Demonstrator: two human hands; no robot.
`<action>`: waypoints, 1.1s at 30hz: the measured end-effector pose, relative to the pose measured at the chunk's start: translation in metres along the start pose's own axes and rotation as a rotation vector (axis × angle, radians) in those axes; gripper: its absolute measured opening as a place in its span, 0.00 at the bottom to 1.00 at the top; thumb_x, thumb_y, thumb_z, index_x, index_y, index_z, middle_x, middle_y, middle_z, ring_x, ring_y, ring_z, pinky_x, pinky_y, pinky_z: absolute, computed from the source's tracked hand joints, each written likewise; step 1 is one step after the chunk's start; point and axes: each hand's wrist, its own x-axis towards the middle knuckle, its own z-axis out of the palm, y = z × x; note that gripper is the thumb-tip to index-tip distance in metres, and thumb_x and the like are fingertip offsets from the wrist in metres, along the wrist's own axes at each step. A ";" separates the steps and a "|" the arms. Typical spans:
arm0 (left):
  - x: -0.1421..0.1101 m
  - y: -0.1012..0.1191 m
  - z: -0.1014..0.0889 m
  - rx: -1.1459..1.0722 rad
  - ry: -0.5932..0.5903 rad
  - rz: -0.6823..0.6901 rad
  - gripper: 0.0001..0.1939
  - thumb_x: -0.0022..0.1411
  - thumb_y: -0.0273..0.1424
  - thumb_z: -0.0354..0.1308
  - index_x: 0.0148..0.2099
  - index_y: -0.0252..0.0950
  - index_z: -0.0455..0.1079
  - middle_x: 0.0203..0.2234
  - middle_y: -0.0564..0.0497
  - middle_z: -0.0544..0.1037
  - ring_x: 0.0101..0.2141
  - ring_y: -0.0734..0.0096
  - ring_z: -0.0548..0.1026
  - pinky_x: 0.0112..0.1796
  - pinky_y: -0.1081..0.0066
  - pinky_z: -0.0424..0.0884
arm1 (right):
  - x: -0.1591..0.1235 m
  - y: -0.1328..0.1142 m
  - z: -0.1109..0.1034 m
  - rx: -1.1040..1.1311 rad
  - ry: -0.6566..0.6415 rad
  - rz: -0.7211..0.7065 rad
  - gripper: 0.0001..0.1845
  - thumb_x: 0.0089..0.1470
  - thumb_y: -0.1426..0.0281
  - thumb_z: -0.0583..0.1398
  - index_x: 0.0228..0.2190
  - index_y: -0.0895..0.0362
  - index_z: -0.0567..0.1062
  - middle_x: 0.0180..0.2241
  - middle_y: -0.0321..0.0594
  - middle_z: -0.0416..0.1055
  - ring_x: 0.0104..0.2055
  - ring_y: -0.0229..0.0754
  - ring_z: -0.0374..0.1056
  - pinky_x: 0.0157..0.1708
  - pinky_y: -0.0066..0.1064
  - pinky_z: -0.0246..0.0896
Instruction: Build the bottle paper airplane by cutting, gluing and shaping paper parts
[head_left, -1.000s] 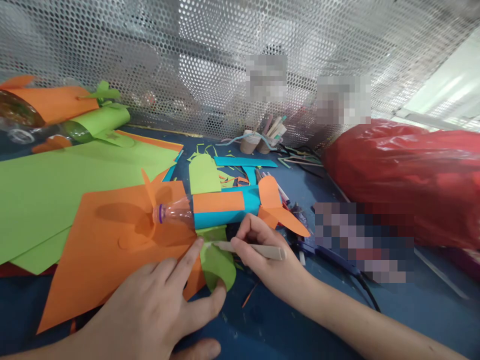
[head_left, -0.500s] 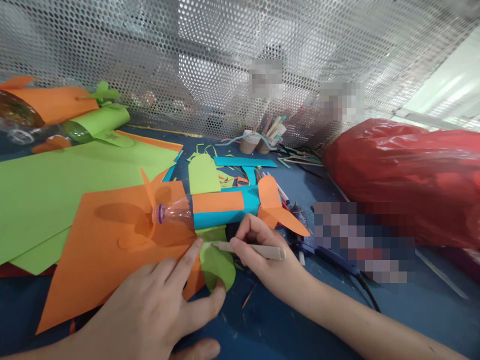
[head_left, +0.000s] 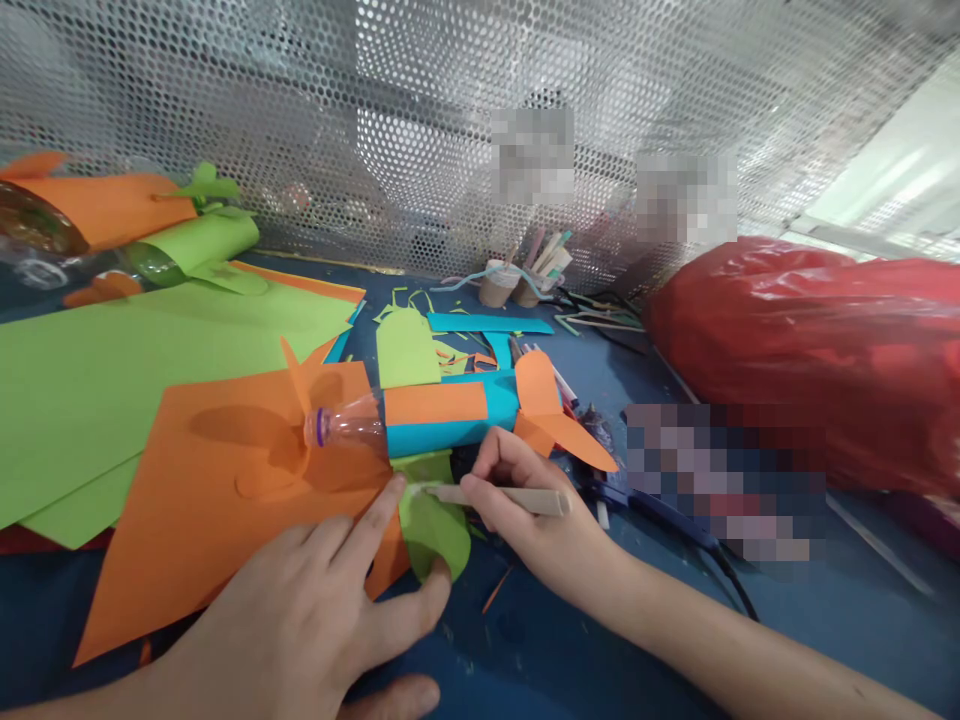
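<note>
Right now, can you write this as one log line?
left hand: touching green flap | right hand: holding pale pen, tip at flap | paper-wrapped bottle: beside flap

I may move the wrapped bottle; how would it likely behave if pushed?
The wrapped bottle seems light, its neck being clear plastic. Being round, it might roll, though the green side flaps should resist. Thin orange fins could bend.

No text, label or number can be read.
</note>
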 end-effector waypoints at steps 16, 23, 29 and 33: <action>-0.001 -0.001 0.002 0.006 -0.005 -0.003 0.20 0.69 0.48 0.43 0.56 0.56 0.70 0.48 0.45 0.74 0.39 0.54 0.73 0.33 0.64 0.69 | 0.000 -0.003 0.000 -0.024 0.014 0.011 0.08 0.57 0.69 0.57 0.28 0.53 0.61 0.23 0.29 0.61 0.23 0.33 0.55 0.24 0.25 0.52; 0.000 0.000 0.001 0.009 -0.009 -0.003 0.20 0.69 0.47 0.42 0.55 0.56 0.71 0.44 0.45 0.76 0.36 0.55 0.73 0.32 0.64 0.69 | 0.000 -0.004 0.001 -0.007 0.023 0.007 0.09 0.57 0.69 0.56 0.27 0.53 0.61 0.23 0.28 0.60 0.24 0.34 0.55 0.24 0.26 0.52; 0.000 -0.001 0.000 0.015 -0.010 0.001 0.21 0.69 0.48 0.42 0.55 0.56 0.71 0.46 0.46 0.75 0.37 0.57 0.73 0.33 0.66 0.67 | 0.000 -0.004 0.000 -0.026 0.026 0.011 0.09 0.56 0.70 0.57 0.26 0.53 0.61 0.23 0.28 0.60 0.24 0.34 0.55 0.24 0.26 0.51; 0.001 0.000 0.001 0.015 -0.004 -0.002 0.21 0.69 0.48 0.42 0.55 0.56 0.71 0.45 0.46 0.75 0.36 0.56 0.73 0.33 0.65 0.67 | 0.001 -0.005 0.000 -0.012 0.034 0.002 0.09 0.56 0.69 0.57 0.27 0.53 0.61 0.23 0.29 0.60 0.24 0.34 0.56 0.24 0.26 0.52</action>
